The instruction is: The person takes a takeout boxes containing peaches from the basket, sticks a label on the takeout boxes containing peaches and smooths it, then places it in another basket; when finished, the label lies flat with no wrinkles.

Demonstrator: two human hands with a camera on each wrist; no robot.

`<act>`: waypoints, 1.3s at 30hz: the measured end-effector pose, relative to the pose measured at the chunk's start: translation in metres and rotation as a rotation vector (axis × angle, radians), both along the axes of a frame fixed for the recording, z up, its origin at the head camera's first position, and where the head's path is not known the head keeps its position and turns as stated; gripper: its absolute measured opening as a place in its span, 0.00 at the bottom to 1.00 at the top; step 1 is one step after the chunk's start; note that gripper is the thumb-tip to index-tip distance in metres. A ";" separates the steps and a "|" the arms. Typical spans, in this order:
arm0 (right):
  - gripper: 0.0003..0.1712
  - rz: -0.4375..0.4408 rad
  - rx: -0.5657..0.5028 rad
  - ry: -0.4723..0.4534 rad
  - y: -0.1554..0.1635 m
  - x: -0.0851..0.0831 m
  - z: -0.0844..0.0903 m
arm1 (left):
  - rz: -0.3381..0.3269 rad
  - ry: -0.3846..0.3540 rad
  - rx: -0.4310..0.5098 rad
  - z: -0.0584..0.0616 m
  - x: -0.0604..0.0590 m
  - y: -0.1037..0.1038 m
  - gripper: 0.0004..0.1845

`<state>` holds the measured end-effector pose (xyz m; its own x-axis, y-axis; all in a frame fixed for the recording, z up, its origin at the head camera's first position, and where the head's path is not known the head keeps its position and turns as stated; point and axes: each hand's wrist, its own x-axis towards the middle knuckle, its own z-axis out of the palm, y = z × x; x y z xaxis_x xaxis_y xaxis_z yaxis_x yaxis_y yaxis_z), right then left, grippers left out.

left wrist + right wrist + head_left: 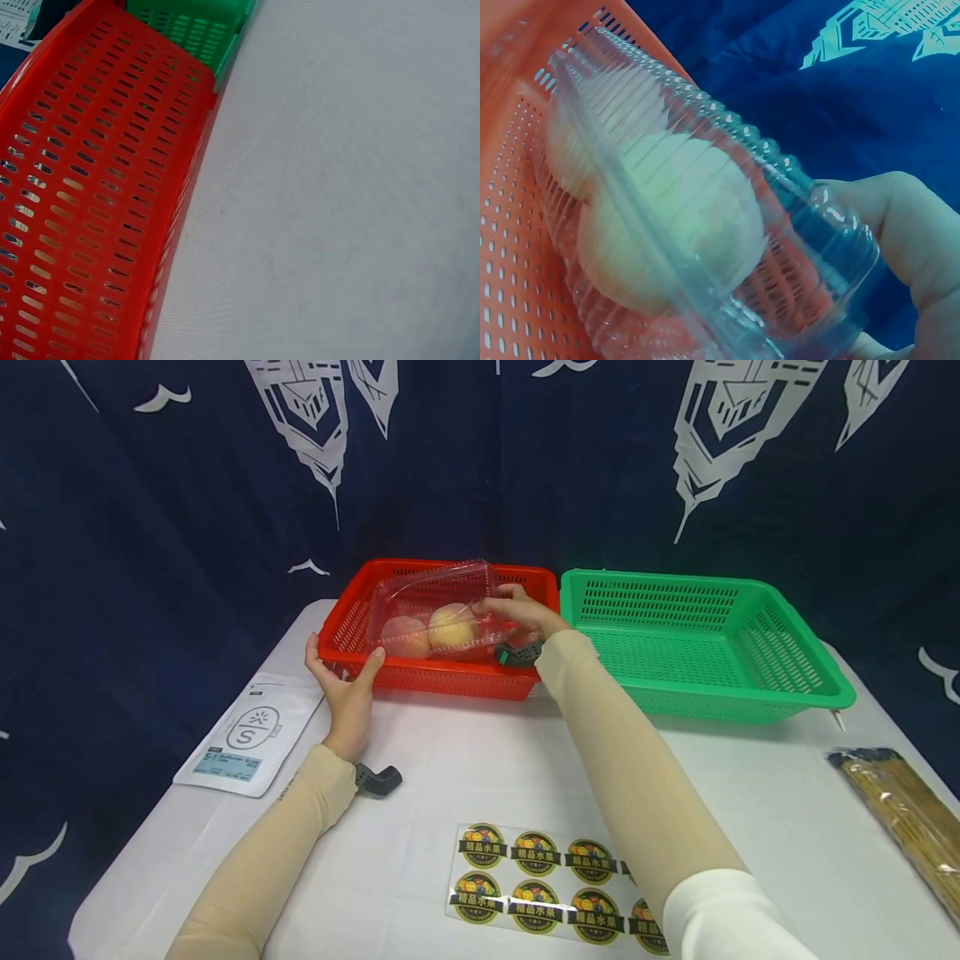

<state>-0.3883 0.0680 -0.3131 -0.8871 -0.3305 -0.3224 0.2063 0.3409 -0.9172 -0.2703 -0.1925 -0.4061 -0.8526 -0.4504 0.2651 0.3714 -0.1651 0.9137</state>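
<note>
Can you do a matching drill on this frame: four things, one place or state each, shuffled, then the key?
Things:
1. red basket
2. green basket
3. clear clamshell box
4. sticker sheet

States:
A. nothing in it
B. flat on the table, near edge
C. left hand grips its front rim
D. held by right hand, two peaches inside

Pairs: 1-C, 2-A, 3-D, 4-B
</note>
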 end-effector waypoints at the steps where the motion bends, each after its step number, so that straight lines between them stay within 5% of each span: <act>1: 0.52 -0.006 -0.003 -0.002 0.000 0.001 0.000 | 0.000 0.000 -0.004 0.000 0.000 0.000 0.54; 6: 0.61 0.000 -0.060 0.028 -0.001 0.000 -0.001 | -0.003 0.006 -0.015 -0.001 -0.002 -0.001 0.53; 11: 0.59 0.036 -0.062 0.074 0.000 -0.002 -0.004 | -0.011 0.018 -0.006 -0.002 -0.003 -0.001 0.53; 17: 0.57 0.034 -0.099 0.017 -0.001 -0.002 -0.002 | -0.015 0.007 -0.001 -0.002 -0.003 -0.002 0.53; 39: 0.57 -0.177 -0.387 0.009 0.001 0.017 0.004 | -0.024 -0.023 -0.022 -0.003 0.000 -0.003 0.53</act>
